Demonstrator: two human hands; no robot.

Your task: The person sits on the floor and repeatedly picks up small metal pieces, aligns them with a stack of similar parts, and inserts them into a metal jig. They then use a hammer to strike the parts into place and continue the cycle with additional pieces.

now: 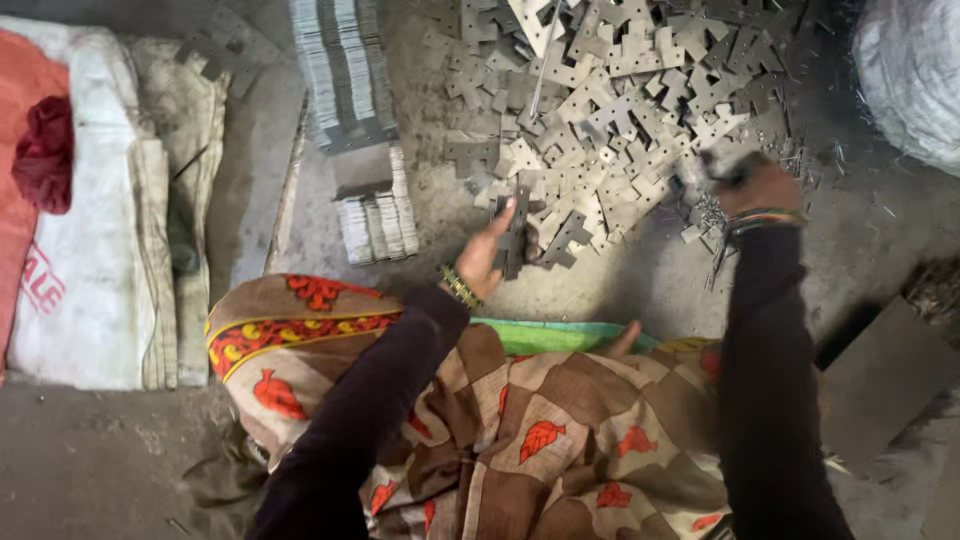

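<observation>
The person is wearing long dark sleeves (370, 400) and bangles at both wrists, gold-green on the left (459, 287), multicoloured on the right (766, 217). A brown checked cloth (560, 440) with orange leaf prints and a green-edged border is covering the lap.

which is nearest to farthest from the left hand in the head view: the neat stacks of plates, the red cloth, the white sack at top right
From the left hand:
1. Neat stacks of plates, just to its left.
2. White sack, far upper right corner.
3. Red cloth, far left edge, on the sacks there.
</observation>
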